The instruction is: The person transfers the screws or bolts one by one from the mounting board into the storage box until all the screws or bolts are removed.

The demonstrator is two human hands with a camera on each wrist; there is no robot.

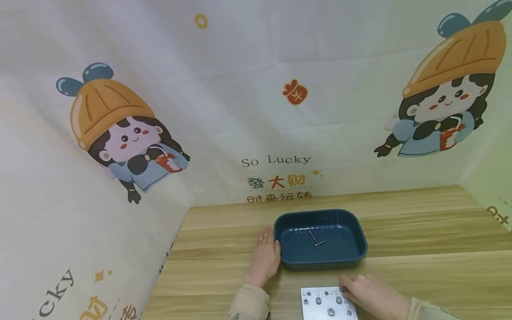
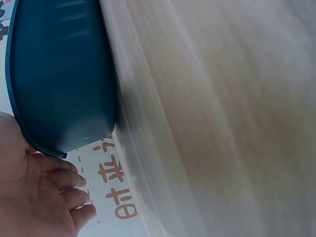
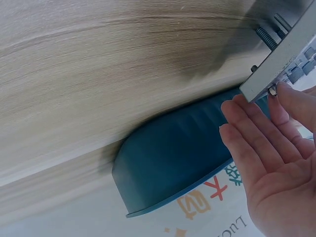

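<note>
My left hand (image 1: 264,257) lies against the left end of the dark blue tray (image 1: 320,266), its fingers fairly straight. Two small screws (image 1: 320,244) lie on the tray's floor. In front of the tray is a silver metal plate (image 1: 314,313) set with several bolts (image 1: 331,312) of different sizes. My right hand (image 1: 372,295) is at the plate's far right corner. In the right wrist view its thumb and index finger pinch a small bolt (image 3: 273,91) at the plate's face. Threaded ends (image 3: 266,38) stick out of the plate's underside.
Everything stands on a wood-grain table (image 1: 224,249). A printed cloth (image 1: 224,133) with cartoon figures and lettering hangs behind the table and along its left and right sides.
</note>
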